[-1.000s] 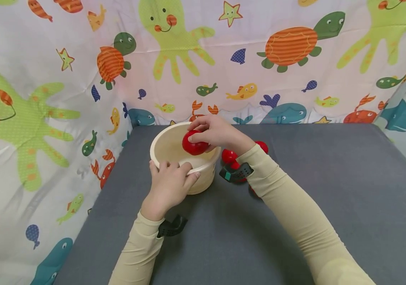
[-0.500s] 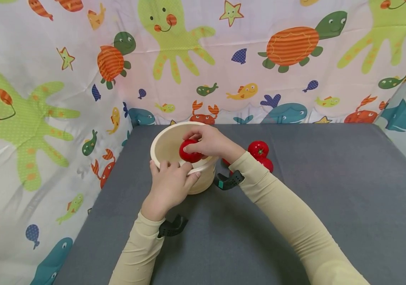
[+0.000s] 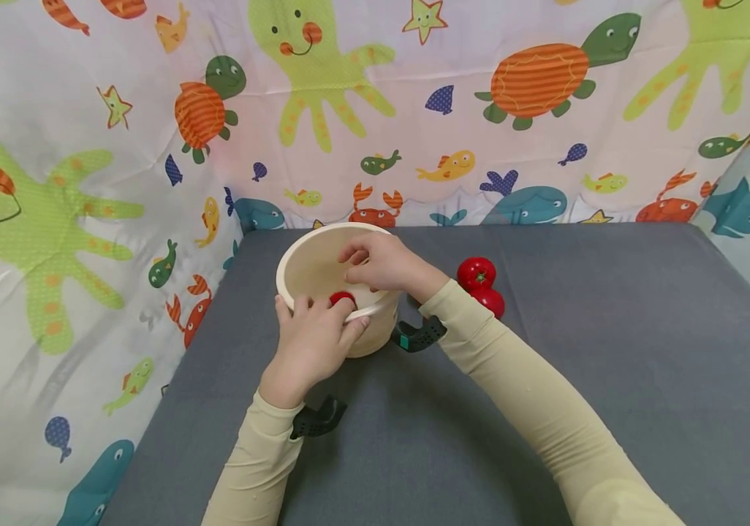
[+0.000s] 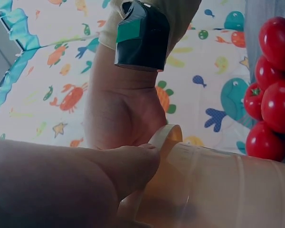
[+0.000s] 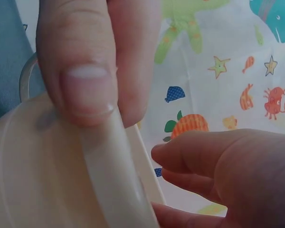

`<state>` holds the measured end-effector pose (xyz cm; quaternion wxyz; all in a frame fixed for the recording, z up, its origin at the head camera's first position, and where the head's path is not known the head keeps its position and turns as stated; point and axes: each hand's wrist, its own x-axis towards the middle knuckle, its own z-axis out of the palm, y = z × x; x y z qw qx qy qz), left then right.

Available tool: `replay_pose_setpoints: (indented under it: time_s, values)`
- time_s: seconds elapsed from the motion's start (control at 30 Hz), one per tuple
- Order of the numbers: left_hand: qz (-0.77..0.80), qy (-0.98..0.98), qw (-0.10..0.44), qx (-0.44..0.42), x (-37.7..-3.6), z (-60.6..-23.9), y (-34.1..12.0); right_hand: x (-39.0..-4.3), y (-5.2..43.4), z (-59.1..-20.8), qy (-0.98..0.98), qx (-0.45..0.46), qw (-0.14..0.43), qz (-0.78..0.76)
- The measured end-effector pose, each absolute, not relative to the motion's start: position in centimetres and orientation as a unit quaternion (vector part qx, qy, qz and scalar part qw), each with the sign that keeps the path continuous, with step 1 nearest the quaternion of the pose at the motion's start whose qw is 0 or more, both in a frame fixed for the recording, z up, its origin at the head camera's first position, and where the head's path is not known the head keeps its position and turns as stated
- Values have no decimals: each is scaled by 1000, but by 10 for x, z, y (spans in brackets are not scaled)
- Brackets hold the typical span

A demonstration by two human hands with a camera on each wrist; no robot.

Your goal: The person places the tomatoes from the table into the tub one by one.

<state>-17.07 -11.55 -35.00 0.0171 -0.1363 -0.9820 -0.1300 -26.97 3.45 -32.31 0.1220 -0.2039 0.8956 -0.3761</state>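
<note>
A cream bowl [image 3: 296, 252] stands on the grey table [image 3: 599, 351] at the back left. My left hand [image 3: 312, 340] grips its near rim, thumb inside and fingers outside. One red tomato [image 3: 342, 298] lies inside the bowl, partly hidden by that hand. My right hand [image 3: 375, 264] hovers over the bowl's right side with loosely curled fingers and holds nothing. The right wrist view shows a finger [image 5: 88, 85] of the left hand pressed over the bowl's rim [image 5: 114, 175]. In the left wrist view the bowl's wall [image 4: 228, 185] fills the bottom.
Several red tomatoes [image 3: 476, 272] lie in a cluster on the table just right of the bowl, also seen as tomatoes [image 4: 275, 104] in the left wrist view. A sea-animal curtain [image 3: 414, 109] walls the table at the back and both sides.
My right hand lowered the red tomato into the bowl and let it go; the tomato now lies inside. The left hand has kept its grip on the rim.
</note>
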Motion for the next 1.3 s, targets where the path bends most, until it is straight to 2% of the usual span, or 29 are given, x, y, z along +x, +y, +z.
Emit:
replay_pose_setpoints:
  time_s: [0.4, 0.73, 1.07, 1.3]
  values:
    - [-131, -982, 15, -133, -170, -351, -114, -268, 35, -326, 900, -197, 103, -376]
    - [-131, -982, 19, -134, -171, -351, -114, -265, 52, -315, 882, -175, 123, -420]
    - [-132, -982, 27, -132, -170, -350, -115, -257, 124, -285, 885, -139, 90, -434]
    - [-139, -980, 27, -136, -170, -352, -114, -244, 195, -284, 887, -96, 66, -446]
